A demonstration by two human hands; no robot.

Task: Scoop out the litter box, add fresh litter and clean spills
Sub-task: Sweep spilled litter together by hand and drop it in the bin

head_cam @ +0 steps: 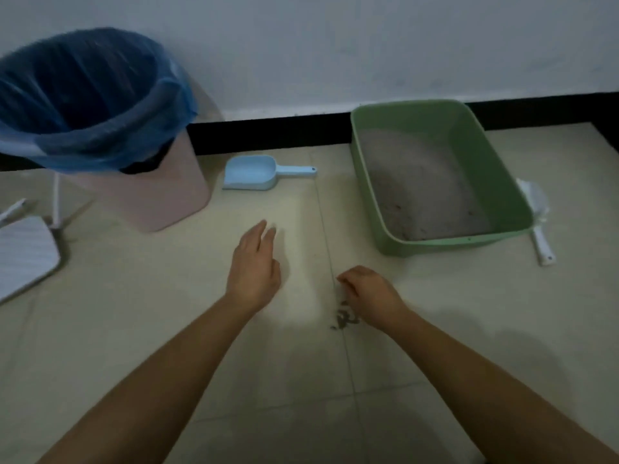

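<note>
You are looking at nothing readable here: the green plastic litter tray (492,169), the pale blue plastic scoop (249,172) and the pink plastic bin (160,199) with its blue liner (83,95) are showing no lettering, and the faint stripes on the white flat panel (23,252) at your left are blurring too much to tell as writing.

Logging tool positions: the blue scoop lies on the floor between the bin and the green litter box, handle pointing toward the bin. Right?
Not quite. In the head view the blue scoop lies on the floor between the bin and the green litter box, but its handle points toward the litter box.
</note>
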